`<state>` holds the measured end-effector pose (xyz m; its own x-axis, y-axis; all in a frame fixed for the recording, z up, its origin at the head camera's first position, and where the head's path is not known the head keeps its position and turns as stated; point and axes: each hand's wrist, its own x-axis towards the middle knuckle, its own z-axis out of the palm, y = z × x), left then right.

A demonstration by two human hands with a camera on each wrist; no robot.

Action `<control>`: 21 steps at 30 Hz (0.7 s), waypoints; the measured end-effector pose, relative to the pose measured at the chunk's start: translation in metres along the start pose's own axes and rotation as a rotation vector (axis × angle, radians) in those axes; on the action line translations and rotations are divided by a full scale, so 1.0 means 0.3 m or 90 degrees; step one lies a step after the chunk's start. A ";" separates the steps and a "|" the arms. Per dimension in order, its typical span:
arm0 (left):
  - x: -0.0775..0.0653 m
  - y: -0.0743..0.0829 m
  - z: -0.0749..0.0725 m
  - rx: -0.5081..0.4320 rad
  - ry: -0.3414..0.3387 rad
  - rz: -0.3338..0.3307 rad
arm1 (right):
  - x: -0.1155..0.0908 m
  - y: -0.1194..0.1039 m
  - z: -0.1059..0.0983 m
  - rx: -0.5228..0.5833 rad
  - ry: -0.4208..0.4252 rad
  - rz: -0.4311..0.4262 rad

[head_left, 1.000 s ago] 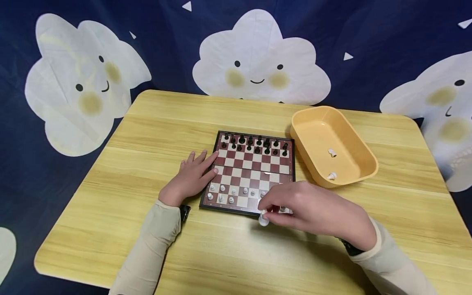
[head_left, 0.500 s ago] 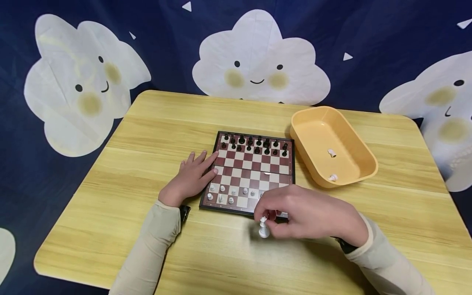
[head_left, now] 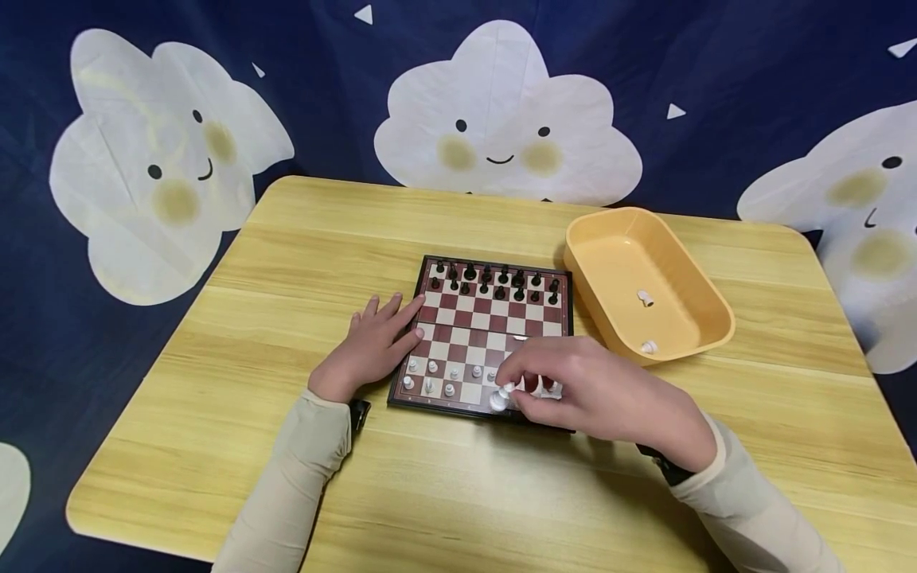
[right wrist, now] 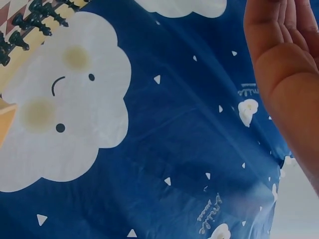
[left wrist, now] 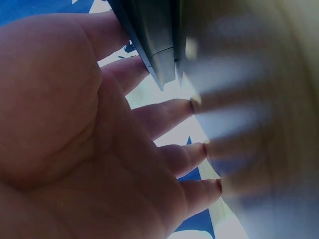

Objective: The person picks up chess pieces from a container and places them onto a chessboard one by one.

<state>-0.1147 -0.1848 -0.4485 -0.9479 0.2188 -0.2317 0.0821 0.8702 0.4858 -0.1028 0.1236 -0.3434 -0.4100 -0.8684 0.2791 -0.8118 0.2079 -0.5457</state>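
Note:
My right hand [head_left: 595,390] pinches a tall white chess piece [head_left: 499,399] between thumb and forefinger. The piece tilts over the near row of the chessboard [head_left: 466,318]. At the board's left edge, my left hand [head_left: 372,342] lies with fingers spread, its thumb and forefinger reaching the frame. The left wrist view has the left palm [left wrist: 114,139] beside the board's dark side [left wrist: 157,45]. Several white pieces [head_left: 449,389] stand on the near rows, some hidden behind the right hand. Only part of the right hand [right wrist: 284,59] enters the right wrist view.
Two rows of black pieces [head_left: 500,291] stand along the board's far side. An orange plastic tub [head_left: 619,267] sits right of the board, with a white piece [head_left: 645,297] and another white piece [head_left: 648,348] lying inside. A cloud-patterned blue cloth [head_left: 329,103] hangs behind the wooden table [head_left: 236,382].
My right hand brought the white piece toward me, off the board's near edge, turned it base down, then carried it back over the near row. My left hand stayed put.

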 end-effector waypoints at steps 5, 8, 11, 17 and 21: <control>-0.006 0.003 0.000 -0.004 -0.002 0.002 | -0.003 0.009 0.002 -0.025 0.024 0.012; -0.008 0.005 -0.001 -0.004 -0.005 0.001 | -0.005 0.015 0.005 -0.032 0.037 0.011; -0.006 0.005 -0.001 -0.003 -0.006 -0.001 | -0.006 0.017 0.006 -0.037 0.045 0.015; -0.002 0.006 -0.003 0.007 -0.007 -0.004 | -0.001 0.022 0.002 -0.053 0.054 0.028; -0.001 0.008 -0.004 0.006 -0.009 -0.005 | -0.001 0.027 0.002 -0.056 0.058 0.023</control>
<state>-0.1145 -0.1833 -0.4462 -0.9439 0.2186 -0.2474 0.0781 0.8760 0.4760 -0.1090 0.1254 -0.3483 -0.4729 -0.8156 0.3334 -0.8275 0.2810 -0.4861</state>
